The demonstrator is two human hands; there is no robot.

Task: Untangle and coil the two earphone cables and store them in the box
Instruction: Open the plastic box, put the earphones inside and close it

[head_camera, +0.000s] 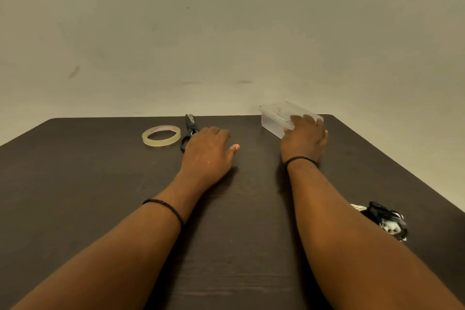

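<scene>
A clear plastic box [275, 118] with its lid on stands at the far right of the dark table. My right hand [304, 139] lies over the box's near end, fingers curled over its top edge. My left hand [210, 150] rests on the table to the left of the box, knuckles bent, thumb stretched out to the right, holding nothing. The tangled black and white earphone cables [385, 219] lie in a heap on the table near its right edge, just beyond my right forearm, which partly hides them.
A roll of clear tape [161, 136] lies flat at the far left-centre. Black scissors [188, 131] lie beside it, their handles partly behind my left hand. The table [75, 184] ends at a plain wall; its right edge runs diagonally past the cables.
</scene>
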